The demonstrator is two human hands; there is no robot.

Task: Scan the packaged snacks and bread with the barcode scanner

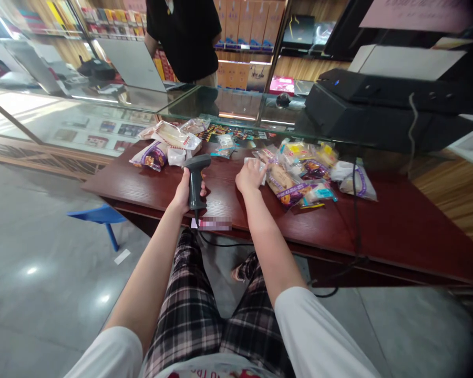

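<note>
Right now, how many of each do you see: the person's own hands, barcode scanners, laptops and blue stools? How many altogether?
Hands: 2 (left hand, right hand)
Barcode scanners: 1 (barcode scanner)
Laptops: 1 (laptop)
Blue stools: 1 (blue plastic stool)
Total: 5

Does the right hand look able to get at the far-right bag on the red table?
Probably yes: only a low heap of snack packets lies between the right hand and the bag.
</note>
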